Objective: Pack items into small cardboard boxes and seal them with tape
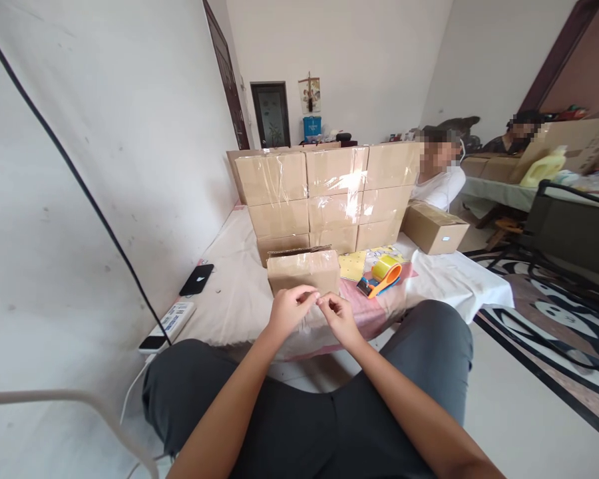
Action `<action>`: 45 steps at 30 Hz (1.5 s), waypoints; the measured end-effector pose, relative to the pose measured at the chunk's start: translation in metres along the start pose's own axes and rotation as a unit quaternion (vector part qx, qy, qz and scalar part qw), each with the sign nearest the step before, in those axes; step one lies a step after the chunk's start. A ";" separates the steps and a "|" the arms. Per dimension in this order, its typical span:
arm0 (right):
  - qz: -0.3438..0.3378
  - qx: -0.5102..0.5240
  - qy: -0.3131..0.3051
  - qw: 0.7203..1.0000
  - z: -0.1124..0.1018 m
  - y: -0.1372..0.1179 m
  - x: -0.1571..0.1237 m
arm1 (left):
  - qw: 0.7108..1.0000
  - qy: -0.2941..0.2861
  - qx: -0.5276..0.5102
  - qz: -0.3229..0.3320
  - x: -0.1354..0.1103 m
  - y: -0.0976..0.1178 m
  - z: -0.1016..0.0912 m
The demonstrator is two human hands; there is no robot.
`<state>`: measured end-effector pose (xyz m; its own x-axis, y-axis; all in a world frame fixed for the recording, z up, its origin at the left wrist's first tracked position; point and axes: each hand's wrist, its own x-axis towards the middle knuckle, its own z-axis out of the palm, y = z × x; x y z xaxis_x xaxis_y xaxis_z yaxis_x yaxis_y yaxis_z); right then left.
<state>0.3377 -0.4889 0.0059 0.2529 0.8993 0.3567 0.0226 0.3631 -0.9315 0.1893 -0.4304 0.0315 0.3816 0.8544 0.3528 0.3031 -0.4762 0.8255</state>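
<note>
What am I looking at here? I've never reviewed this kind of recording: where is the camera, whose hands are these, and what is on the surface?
The one camera sits on a person's head and looks forward and down, so the arms are the wearer's own. The left hand and right hand meet fingertip to fingertip just in front of a small taped cardboard box; whether they pinch anything is too small to tell. The box stands on a cloth-covered low surface, with an orange tape dispenser beside it, a wall of stacked boxes behind, and a phone to the left. Other people sit farther back.
</note>
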 end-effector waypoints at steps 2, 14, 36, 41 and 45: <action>0.005 0.002 -0.002 1.000 0.001 0.001 -0.001 | 0.999 0.030 -0.014 -0.026 0.004 -0.003 -0.004; -0.055 -0.034 -0.051 0.997 -0.009 0.018 0.006 | 0.996 -0.028 -0.032 0.074 0.007 0.003 -0.015; 0.071 0.142 -0.117 0.980 -0.005 0.030 0.017 | 0.988 0.143 0.023 0.048 -0.001 -0.006 0.009; 0.069 0.156 -0.106 0.979 -0.005 0.030 0.019 | 0.985 0.159 0.054 0.037 0.000 -0.009 0.012; 0.047 0.146 -0.086 0.984 -0.006 0.029 0.016 | 0.976 0.183 0.104 0.059 0.003 -0.011 0.008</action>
<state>0.3484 -0.4654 -0.0155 0.0723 0.9508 0.3011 -0.2778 0.3091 -0.9096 0.1943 -0.4239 0.0197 0.0980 0.7897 0.6057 0.4614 -0.5753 0.6754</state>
